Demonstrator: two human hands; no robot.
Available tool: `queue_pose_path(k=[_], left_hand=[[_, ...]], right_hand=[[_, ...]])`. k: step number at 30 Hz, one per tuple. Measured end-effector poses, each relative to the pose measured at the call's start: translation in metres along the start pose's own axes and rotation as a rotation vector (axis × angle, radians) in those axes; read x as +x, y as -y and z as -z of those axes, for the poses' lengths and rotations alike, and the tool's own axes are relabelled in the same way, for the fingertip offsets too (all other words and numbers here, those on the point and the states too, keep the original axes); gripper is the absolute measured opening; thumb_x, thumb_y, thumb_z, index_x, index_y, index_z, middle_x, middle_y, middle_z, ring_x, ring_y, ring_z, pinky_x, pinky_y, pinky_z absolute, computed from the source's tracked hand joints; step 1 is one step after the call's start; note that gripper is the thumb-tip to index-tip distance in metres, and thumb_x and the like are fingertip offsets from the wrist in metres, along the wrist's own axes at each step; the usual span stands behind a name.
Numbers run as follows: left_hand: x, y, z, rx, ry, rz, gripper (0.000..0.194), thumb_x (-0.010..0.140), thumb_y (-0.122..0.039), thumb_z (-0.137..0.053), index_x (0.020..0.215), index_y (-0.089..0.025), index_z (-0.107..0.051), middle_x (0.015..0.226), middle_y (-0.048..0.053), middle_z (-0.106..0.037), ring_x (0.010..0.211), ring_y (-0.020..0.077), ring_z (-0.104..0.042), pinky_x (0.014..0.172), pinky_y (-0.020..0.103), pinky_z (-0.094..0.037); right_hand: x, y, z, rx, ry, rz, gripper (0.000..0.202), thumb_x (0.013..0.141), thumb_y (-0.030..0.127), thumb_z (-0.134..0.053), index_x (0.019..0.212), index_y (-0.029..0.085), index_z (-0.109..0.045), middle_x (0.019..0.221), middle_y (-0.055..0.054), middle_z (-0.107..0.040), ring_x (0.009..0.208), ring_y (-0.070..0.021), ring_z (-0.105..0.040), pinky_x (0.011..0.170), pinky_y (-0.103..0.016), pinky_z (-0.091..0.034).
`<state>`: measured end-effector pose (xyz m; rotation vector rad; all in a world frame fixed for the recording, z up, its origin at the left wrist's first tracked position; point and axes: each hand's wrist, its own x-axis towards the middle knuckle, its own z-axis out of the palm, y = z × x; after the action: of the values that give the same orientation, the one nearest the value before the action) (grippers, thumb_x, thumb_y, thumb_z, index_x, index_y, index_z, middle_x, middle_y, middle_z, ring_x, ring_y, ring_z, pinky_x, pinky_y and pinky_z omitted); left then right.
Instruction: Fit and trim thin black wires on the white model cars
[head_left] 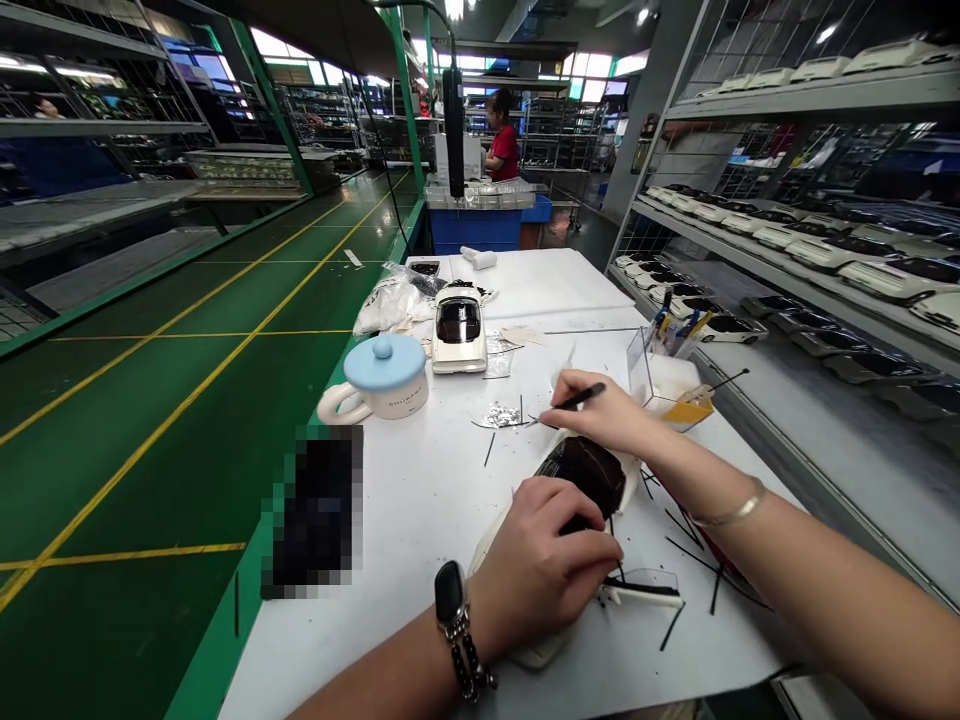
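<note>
Left hand (pixel 551 565) clamped over a white toy car body (pixel 585 475) near the worktop's (pixel 420 520) front edge, right hand (pixel 607 410) pinching a thin black stick (pixel 576 399) — lidded mug (pixel 382 380) towards the left edge.

Readable text: one faint mark only.
Cream mug (pixel 390 397) with a blue lid, at 10 o'clock from the hands: small dark lettering on its side, too small to make out for certain. No other label, brand, number or sign is legible anywhere on the bench or shelves.
</note>
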<state>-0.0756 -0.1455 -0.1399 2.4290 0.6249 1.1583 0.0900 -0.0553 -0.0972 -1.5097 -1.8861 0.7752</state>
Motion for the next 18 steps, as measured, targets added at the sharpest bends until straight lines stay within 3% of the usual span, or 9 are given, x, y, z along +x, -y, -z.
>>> queue_pose_path(k=[5,18], left_hand=[[-0.001,0.000,0.000,0.001,-0.003,0.000,0.011,0.085,-0.019,-0.057,0.082,-0.021,-0.068,0.087,0.004,-0.066,0.090,0.0175,-0.056,0.082,0.036,-0.045],[0.000,0.000,0.000,-0.006,-0.004,0.005,0.012,0.086,-0.019,-0.056,0.082,-0.020,-0.068,0.086,0.004,-0.066,0.088,0.0172,-0.056,0.080,0.036,-0.045]], right_hand=[[0.026,-0.003,-0.021,-0.052,0.056,-0.029,0.017,0.065,0.023,-0.068,0.063,0.018,-0.052,0.058,0.004,-0.053,0.057,-0.0107,-0.046,0.054,-0.024,-0.034],[0.030,0.009,-0.028,-0.162,0.096,-0.020,0.018,0.063,0.012,-0.063,0.060,0.019,-0.048,0.057,0.004,-0.052,0.057,-0.0111,-0.046,0.055,-0.024,-0.032]])
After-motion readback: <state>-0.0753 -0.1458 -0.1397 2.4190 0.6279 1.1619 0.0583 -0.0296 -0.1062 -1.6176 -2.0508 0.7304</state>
